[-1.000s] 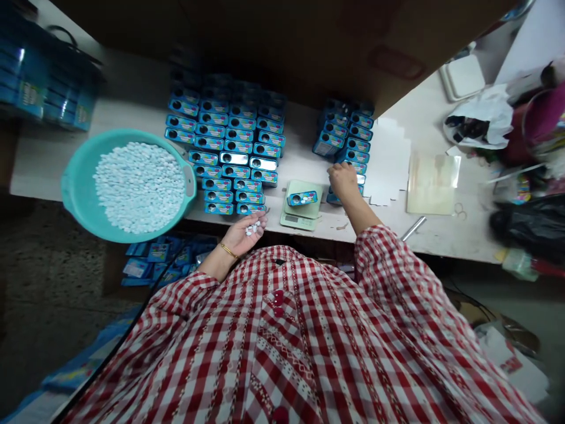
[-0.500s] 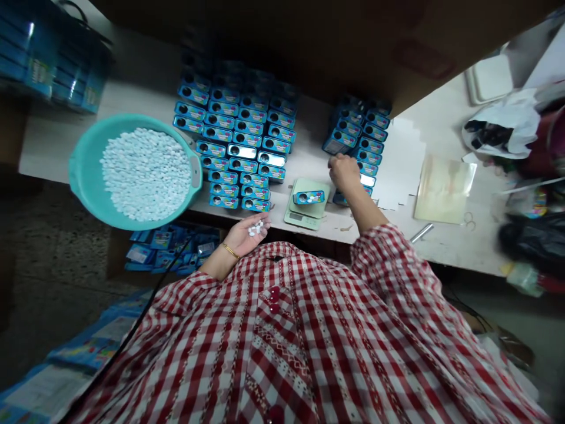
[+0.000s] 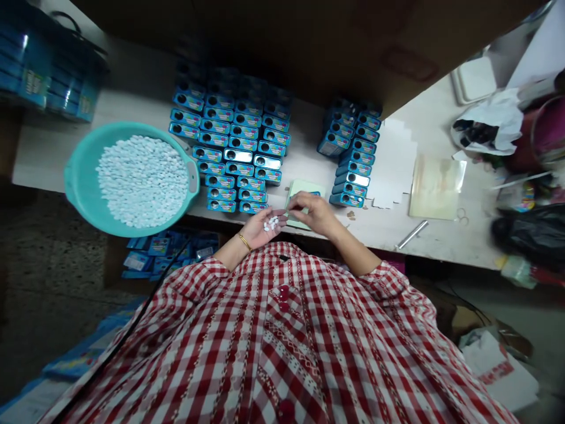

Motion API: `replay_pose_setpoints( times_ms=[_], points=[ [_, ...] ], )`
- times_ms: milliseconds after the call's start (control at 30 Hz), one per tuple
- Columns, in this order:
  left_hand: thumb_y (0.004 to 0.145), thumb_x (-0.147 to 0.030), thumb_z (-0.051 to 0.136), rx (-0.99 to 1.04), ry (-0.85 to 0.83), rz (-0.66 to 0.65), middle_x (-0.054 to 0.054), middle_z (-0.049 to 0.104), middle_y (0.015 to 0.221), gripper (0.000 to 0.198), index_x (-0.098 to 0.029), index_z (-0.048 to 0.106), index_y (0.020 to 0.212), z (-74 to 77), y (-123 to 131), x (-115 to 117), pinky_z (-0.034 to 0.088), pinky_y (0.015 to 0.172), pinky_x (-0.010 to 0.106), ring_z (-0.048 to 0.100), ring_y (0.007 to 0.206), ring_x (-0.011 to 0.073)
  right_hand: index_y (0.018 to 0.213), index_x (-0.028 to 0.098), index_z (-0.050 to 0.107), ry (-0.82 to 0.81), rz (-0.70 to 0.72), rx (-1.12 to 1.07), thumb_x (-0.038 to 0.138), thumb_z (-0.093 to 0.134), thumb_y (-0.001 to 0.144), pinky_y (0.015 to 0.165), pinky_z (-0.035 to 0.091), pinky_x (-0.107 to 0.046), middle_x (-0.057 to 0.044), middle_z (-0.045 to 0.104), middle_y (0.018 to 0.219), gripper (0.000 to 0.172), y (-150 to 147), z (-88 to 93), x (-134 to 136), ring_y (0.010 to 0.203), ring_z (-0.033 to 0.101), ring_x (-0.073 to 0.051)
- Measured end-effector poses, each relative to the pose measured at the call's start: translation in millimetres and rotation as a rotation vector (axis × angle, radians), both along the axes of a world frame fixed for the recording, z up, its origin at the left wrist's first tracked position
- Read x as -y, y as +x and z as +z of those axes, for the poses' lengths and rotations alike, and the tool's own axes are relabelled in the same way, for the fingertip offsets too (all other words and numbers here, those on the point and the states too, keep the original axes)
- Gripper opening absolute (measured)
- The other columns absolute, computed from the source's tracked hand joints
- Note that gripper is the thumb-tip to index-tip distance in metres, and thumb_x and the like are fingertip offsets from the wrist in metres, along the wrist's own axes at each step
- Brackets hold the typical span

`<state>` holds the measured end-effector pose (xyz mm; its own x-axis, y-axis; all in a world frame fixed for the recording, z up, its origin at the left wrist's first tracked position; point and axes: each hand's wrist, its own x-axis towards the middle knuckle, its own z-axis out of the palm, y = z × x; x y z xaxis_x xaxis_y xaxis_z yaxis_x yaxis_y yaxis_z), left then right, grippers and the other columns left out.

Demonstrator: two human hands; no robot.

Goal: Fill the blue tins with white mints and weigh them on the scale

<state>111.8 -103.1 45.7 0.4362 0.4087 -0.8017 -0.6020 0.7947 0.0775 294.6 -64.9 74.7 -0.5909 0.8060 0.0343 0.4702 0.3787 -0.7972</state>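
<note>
Looking down from a person's head at a pale worktable [image 3: 304,129], with a red-and-white checked garment [image 3: 273,341] filling the lower part of the view. The left hand [image 3: 263,228] is palm up just off the table's near edge, opened flat and slightly cupped, with a small cluster of white candies [image 3: 271,223] lying on the palm and fingers. A gold bracelet [image 3: 244,241] circles that wrist. The right hand [image 3: 311,212] is close beside it, over a pale green scale [image 3: 300,186], its thumb and fingers bent and drawn together near the left fingertips — whether they pinch a candy cannot be told. A small blue tin [image 3: 315,193] shows only partly behind the right hand, at the scale.

To the left stands a teal plastic basin [image 3: 79,182] holding a broad heap of white candies [image 3: 141,182]. Between basin and scale, blue tins [image 3: 238,143] stand in close-set rows; a narrower group of blue tins [image 3: 351,168] stands right of the scale. Farther right are a yellowish sheet [image 3: 436,191] and a metal tube [image 3: 412,234].
</note>
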Motion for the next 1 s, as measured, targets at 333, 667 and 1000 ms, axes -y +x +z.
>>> replay_pose_setpoints(
  times_ms=[333,667,1000],
  points=[
    [0.091,-0.018,0.042,-0.057,0.012,0.102,0.003,0.052,0.06,0.027,-0.008,0.059,0.074,-10.1,-31,8,0.027,0.032,0.011,0.046,0.045,0.0048,0.123,0.014,0.054,0.092,-0.034,0.673,0.021,0.052,0.086,0.09,0.043,-0.037,-0.012,0.059,0.116,0.038,36,-38.4,-9,0.102,0.049,-0.026],
    [0.091,-0.018,0.042,-0.121,-0.033,0.17,0.003,0.053,0.06,0.024,-0.009,0.059,0.076,-11.4,-49,14,0.029,0.034,0.013,0.045,0.045,0.0056,0.128,0.015,0.046,0.032,-0.148,0.703,0.024,0.05,0.088,0.076,0.048,-0.031,-0.013,0.053,0.12,0.042,-64,-68.0,-21,0.104,0.048,-0.024],
    [0.09,-0.017,0.045,-0.133,-0.006,0.126,0.003,0.053,0.061,0.021,-0.009,0.059,0.075,-12.6,-51,13,0.032,0.035,0.013,0.047,0.046,0.0055,0.115,0.018,0.059,0.322,-0.575,0.679,0.024,0.042,0.09,0.086,0.04,-0.043,-0.014,0.051,0.123,0.031,33,-60.9,-84,0.109,0.042,-0.029]
  ],
)
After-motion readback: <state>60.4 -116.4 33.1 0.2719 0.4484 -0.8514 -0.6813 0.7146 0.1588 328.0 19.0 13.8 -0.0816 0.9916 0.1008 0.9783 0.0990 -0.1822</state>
